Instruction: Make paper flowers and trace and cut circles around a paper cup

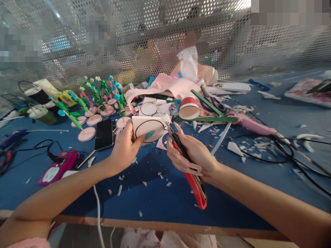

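Note:
My left hand point(125, 146) is closed on a piece of white paper point(154, 126) that has a large circle drawn on it in black, with the thumb lying over the circle. My right hand point(190, 155) is wrapped round scissors point(195, 187) with red and black handles. Their blades point up and left and are beside the paper's right edge; whether they touch it I cannot tell. Just behind the held paper lies another white piece point(149, 109) with a smaller drawn circle. A red and white paper cup point(189, 107) lies tipped beyond my right hand.
Several flower-like sticks on round pink bases point(86, 134) stand at the left, near a black phone point(104, 133) and a magenta device point(58, 167). A pink glue gun point(256, 124) and black cables point(289, 151) are at the right. Paper scraps litter the blue table point(152, 203); perforated metal rises behind.

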Demonstrator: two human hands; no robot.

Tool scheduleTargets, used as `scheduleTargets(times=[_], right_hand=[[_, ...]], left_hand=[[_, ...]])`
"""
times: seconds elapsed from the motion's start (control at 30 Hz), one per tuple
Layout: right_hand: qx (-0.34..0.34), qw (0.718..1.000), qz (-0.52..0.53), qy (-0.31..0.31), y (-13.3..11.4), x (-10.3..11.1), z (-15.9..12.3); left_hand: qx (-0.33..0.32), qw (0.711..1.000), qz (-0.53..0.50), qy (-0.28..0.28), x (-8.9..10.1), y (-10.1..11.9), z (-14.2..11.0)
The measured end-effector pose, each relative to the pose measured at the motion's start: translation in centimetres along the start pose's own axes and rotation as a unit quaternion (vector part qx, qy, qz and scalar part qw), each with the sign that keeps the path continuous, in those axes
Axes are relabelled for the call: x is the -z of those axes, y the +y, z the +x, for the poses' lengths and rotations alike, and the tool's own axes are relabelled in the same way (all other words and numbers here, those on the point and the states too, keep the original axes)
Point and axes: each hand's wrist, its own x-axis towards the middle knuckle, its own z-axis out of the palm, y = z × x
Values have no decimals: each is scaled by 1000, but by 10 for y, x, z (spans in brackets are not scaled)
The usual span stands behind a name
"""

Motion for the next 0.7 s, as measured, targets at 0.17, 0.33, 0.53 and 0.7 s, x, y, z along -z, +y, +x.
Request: scheduleTargets(times=[0.17, 0.33, 0.53, 0.7], right_hand=[[-12, 1000, 10, -8, 0, -4, -1], [-20, 1000, 9, -14, -1, -3, -1], [-33, 999, 15, -20, -1, -3, -3], [-30, 999, 11, -14, -1, -5, -3]], left_hand=[[2, 1000, -9, 9, 0, -2, 2], [-15, 1000, 5, 17, 0, 0, 2], [-42, 998, 29, 21, 1, 1, 3], [-35, 999, 39, 14, 0, -2, 3]])
